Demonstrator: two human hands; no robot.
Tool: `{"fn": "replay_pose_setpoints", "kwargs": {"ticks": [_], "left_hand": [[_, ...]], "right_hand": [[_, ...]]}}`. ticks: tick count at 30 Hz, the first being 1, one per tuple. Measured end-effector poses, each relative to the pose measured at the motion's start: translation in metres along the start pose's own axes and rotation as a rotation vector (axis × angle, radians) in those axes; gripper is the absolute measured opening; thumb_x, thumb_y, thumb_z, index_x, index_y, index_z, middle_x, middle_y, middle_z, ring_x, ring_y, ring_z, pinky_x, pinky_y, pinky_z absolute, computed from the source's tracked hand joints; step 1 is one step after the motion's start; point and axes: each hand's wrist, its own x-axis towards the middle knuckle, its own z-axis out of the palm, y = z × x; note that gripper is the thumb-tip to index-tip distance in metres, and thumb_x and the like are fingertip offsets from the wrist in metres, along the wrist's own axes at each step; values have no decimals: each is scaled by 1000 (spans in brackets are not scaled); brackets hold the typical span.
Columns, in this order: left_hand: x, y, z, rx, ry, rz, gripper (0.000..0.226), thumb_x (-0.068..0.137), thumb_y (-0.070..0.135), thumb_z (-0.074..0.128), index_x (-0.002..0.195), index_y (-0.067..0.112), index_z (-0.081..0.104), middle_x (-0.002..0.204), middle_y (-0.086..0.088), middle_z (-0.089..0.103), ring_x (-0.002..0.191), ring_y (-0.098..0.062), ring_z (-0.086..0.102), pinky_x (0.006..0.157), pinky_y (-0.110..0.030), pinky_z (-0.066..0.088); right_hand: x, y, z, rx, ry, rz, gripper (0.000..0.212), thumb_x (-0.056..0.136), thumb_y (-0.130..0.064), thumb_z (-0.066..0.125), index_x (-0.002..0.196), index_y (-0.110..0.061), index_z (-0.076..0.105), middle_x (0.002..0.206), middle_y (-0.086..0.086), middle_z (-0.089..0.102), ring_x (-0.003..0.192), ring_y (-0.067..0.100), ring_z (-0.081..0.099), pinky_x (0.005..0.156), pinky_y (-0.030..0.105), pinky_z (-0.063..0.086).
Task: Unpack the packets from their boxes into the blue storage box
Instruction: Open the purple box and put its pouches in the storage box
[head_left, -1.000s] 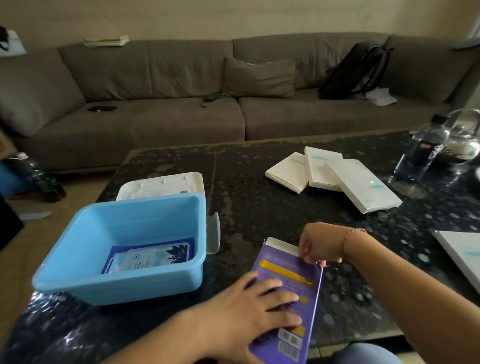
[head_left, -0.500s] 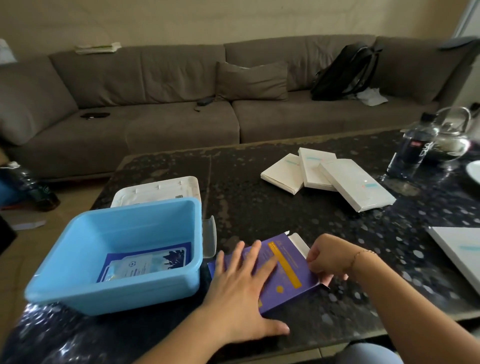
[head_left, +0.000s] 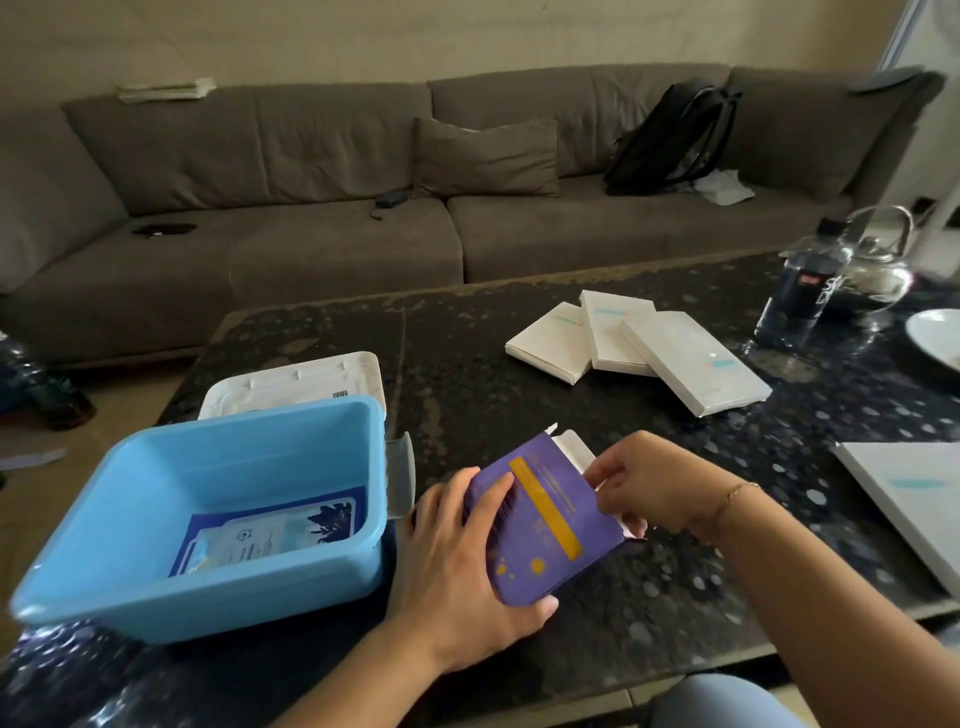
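A tub (head_left: 130, 561) sits at the left of the surface (head_left: 467, 364) with a packet (head_left: 275, 535) inside it. Three boxes (head_left: 639, 348) lie far right, before the sofa (head_left: 337, 208).

Single head view, facing forward-down, close over table (head_left: 519, 364).

Dim indoor room, soft daylight entering from the upper right, pale sheen on the dark speckled surface (head_left: 519, 364) toward its far right corner, faint shadows, wide-angle bowing at the edges, slight motion blur on the blue storage box (head_left: 156, 571) rim, overall soft focus
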Motion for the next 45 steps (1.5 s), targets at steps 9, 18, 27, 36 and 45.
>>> {"fn": "replay_pose_setpoints", "kwargs": {"ticks": [9, 18, 27, 36, 45], "left_hand": [[16, 27, 3, -158, 301, -56, 123, 50, 79, 70, 150, 30, 19, 149, -5, 29, 137, -28, 33, 105, -53, 39], [46, 31, -2, -936, 340, -149, 87, 58, 65, 82, 133, 44, 42, 128, 11, 58, 119, -6, 57, 97, -28, 52], [52, 31, -19, -1032, 344, -91, 45, 79, 27, 72, 118, 22, 49, 112, 7, 66, 104, -3, 65, 82, -13, 52], [63, 15, -6, -933, 336, -22, 38, 84, 5, 75, 109, 28, 59, 111, 17, 69, 107, -6, 66, 88, -18, 53], [54, 5, -9, -715, 397, -42, 40, 74, 18, 84, 94, 46, 63, 96, 12, 70, 95, -6, 67, 84, -17, 53]], "right_hand": [[-34, -47, -28, -299, 306, -158, 30, 81, -11, 58, 68, -32, 74, 69, -16, 68, 75, 12, 64, 72, 30, 56], [-74, -85, -37, -587, 432, -283, 14, 92, -35, 58, 97, -40, 70, 86, -14, 66, 83, 12, 56, 56, 20, 41], [-71, -80, -33, -443, 792, -405, 8, 87, -38, 66, 90, -41, 74, 81, -10, 71, 83, 18, 58, 66, 31, 49], [-67, -44, -30, -324, 1188, -720, 2, 84, -15, 72, 83, -16, 71, 82, -10, 67, 93, 24, 54, 67, 34, 45], [-86, -58, -35, 266, 1000, -867, 19, 86, -1, 69, 89, -20, 63, 93, -6, 66, 82, 10, 62, 64, 15, 53]]}}
